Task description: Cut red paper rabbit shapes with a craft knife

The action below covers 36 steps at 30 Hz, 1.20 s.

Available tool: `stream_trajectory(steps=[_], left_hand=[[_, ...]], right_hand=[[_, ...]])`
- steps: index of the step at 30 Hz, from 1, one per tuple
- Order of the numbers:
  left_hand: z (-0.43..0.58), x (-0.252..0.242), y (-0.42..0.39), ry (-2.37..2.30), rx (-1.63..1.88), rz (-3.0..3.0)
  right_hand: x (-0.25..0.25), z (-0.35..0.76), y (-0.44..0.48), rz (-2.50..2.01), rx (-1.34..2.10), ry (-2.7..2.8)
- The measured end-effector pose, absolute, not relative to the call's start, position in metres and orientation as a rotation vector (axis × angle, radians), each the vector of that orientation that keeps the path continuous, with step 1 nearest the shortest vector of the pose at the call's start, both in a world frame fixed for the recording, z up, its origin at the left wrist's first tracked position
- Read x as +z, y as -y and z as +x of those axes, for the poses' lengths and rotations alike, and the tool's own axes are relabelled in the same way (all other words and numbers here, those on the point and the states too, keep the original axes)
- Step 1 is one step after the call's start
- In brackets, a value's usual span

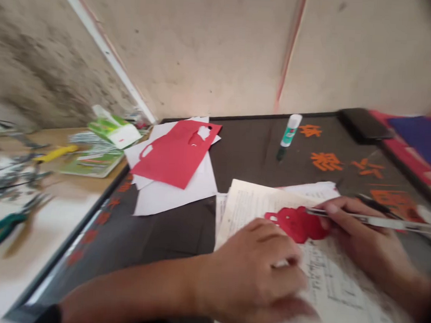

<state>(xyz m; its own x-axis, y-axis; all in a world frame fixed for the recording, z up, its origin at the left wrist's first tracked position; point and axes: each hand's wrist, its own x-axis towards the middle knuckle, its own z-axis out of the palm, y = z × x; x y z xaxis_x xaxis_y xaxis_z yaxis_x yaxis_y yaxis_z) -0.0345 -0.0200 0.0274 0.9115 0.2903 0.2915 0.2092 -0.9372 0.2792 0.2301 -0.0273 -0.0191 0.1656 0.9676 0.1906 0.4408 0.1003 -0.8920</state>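
Observation:
My right hand (356, 231) grips a slim silver pen-like tool (374, 221), its tip on the top edge of a red paper cutout (299, 224). The cutout lies on a stack of printed paper sheets (339, 288). My left hand (249, 274) rests on the same sheets just below the cutout, fingertips close to its lower edge. It is slightly blurred. The fingers hide the papers beneath them.
A dark mat (244, 168) holds a cut red sheet (176, 152) on white paper (174, 193), a glue stick (291, 130), orange cutouts (326, 161) and a black phone (364, 126). Green-handled pliers (6, 227) lie on the table at left. A wall stands behind.

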Motion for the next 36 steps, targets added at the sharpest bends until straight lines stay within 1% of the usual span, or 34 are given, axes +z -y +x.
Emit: stream_trajectory(steps=[2, 4, 9, 16, 25, 36], left_hand=[[-0.022, 0.013, 0.0, -0.446, 0.64, 2.898], [-0.018, -0.002, -0.008, -0.449, 0.696, 2.979], [-0.023, -0.021, -0.006, -0.258, 0.441, 3.062], [-0.019, -0.021, 0.0, -0.338, 0.431, 3.015], [-0.02, -0.025, 0.006, -0.324, 0.627, 3.155], [-0.02, -0.023, 0.004, -0.322, 0.602, 3.163]], right_hand=[[-0.017, 0.228, 0.028, -1.447, 0.888, 1.328], [-0.017, 0.229, 0.028, -1.407, 0.972, 1.29], [-0.01, 0.229, 0.031, -1.425, 1.043, 1.461], [-0.002, 0.221, 0.03, -1.466, 0.974, 1.666], [-0.002, 0.22, 0.028, -1.519, 0.973, 1.723], [-0.005, 0.221, 0.028, -1.547, 0.948, 1.749]])
